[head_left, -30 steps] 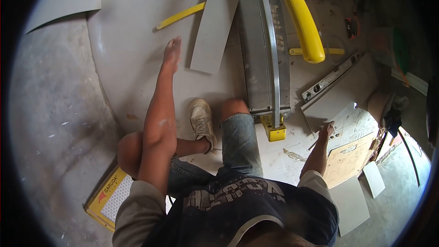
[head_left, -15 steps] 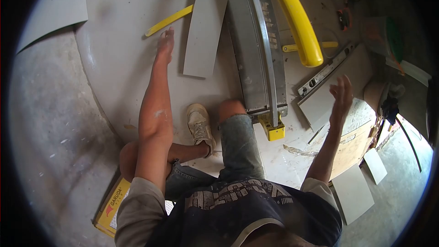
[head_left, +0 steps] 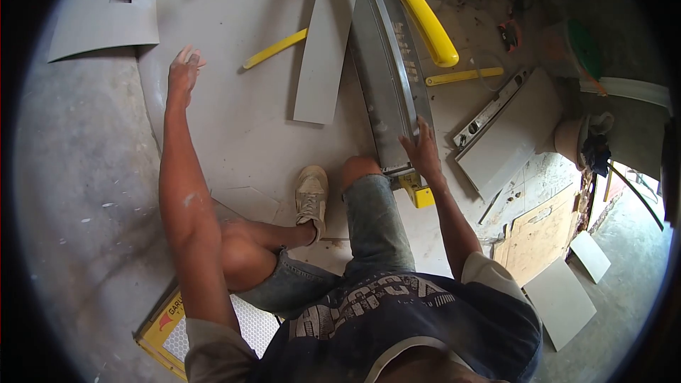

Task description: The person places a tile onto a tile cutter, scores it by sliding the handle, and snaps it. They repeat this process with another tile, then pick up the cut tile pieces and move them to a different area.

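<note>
Your right hand (head_left: 424, 149) lay on the near end of the tile cutter (head_left: 386, 78), fingers (head_left: 423, 128) spread across the rail just above the yellow end bracket (head_left: 420, 195). They touched the metal, but I could not tell whether they had closed around the rail or only rested on it.

Your left hand (head_left: 183, 71) was well apart from the cutter, out at the far left edge of the pale slab (head_left: 234, 120) on the floor. It held nothing, and its fingers were loosely curled together.

To my eye you were steadying or shifting the cutter. For that, it would have paid to press down through the palm and keep the base flat on the floor. A hold low on the base would have been better than one on the rail alone. The left arm served well as a brace.

The cutter ran away from you toward the far edge of the floor, with its yellow handle (head_left: 418, 10) raised at the far end, well beyond your fingers. A cut strip of tile (head_left: 323, 53) lay just beside the cutter's left side, between your two hands. A spirit level (head_left: 493, 110) rested on a tile (head_left: 514, 142) near the cutter's right side. Your knee (head_left: 362, 167) sat just beside the near end.
</note>
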### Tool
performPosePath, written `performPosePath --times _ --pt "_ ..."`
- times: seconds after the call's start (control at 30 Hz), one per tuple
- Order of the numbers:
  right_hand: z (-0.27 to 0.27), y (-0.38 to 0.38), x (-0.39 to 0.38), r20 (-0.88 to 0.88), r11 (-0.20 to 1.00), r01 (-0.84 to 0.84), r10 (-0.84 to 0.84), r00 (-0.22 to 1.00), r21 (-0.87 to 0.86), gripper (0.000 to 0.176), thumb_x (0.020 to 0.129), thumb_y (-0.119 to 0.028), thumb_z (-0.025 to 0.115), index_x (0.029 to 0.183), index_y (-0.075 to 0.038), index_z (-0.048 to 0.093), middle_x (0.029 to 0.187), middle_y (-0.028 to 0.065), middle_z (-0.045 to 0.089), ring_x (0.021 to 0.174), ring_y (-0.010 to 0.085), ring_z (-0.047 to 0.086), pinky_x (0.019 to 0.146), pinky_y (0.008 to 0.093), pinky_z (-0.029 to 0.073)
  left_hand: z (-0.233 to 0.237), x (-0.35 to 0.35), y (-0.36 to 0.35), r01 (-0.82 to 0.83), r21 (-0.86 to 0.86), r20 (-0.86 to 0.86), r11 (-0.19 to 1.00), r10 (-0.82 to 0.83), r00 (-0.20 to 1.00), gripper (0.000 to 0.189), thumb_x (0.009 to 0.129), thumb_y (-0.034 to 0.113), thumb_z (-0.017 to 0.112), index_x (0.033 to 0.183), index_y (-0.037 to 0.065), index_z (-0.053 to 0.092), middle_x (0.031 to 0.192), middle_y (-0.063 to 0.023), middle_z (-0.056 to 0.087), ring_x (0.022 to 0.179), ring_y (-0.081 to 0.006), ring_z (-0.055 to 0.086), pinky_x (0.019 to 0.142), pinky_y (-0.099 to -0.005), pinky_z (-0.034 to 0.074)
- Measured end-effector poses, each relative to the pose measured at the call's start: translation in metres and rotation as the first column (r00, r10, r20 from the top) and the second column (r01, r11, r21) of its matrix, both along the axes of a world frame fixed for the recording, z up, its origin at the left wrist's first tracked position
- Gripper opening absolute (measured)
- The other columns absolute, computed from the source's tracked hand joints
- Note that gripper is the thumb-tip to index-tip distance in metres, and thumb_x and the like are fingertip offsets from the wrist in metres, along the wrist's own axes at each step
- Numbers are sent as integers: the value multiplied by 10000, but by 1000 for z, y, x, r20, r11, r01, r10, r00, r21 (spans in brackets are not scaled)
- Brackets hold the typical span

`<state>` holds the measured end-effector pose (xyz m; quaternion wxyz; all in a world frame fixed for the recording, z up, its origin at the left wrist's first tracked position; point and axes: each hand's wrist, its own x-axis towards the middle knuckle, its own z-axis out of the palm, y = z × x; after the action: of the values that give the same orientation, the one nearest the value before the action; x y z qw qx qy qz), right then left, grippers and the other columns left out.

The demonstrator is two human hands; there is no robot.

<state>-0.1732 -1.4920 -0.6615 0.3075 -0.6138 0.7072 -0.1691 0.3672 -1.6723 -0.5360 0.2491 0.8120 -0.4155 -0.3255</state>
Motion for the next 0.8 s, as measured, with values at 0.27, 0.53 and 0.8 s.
performPosePath --times 0.27,0.53,0.8 --pt "-11 -29 20 -126 972 206 -191 973 113 542 952 -496 559 1269 -57 534 926 276 676 939 476 646 807 554 498 -4 -31 41 -91 7 -110 996 91 990 795 893 560 638 1509 146 353 1391 -153 544 1221 -309 536 942 -561 435" --pt "-22 -24 27 -285 975 220 -209 935 6 483 970 -476 539 1186 -44 560 839 257 677 835 466 659 731 544 508 -209 -163 134 -323 572 -677 754 657 334 866 941 592 556 1575 172 141 1596 -166 262 1437 -399 311 1080 -699 281" --pt "-17 -25 30 -293 964 255 -222 930 78 444 964 -453 565 1137 -44 557 845 257 675 831 465 657 714 541 500 -239 -246 168 -404 668 -727 626 665 -172 684 1014 563 409 1567 275 128 1580 -107 329 1441 -295 331 1109 -604 295"
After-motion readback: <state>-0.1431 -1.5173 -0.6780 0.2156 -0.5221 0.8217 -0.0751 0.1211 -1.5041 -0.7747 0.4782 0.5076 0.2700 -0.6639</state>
